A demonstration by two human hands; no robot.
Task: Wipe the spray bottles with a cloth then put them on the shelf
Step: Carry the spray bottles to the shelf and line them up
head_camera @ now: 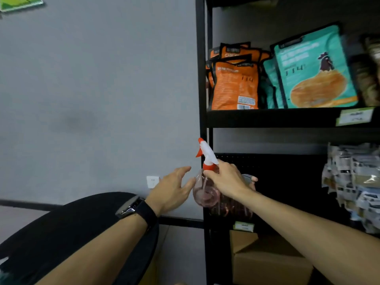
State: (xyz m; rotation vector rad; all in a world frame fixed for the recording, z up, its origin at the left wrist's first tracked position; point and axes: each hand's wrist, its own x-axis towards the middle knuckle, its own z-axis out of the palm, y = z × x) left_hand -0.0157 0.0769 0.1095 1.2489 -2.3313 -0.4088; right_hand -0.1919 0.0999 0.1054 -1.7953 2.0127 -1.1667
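Note:
A clear spray bottle (202,190) with a white and orange trigger head hangs in the air at the left post of the black shelf (201,124). My right hand (228,179) is shut around its neck and shoulder, just below the trigger. My left hand (172,189) is open right beside the bottle's left side, fingers spread, its fingertips almost touching the bottle. A black watch sits on my left wrist. No cloth is in view.
Orange bags (234,79) and teal bags (314,68) fill the upper shelf board. Pale packets (353,182) hang at the right of the middle level. A cardboard box (267,262) stands at the bottom. A round black table (67,233) is at lower left, by the grey wall.

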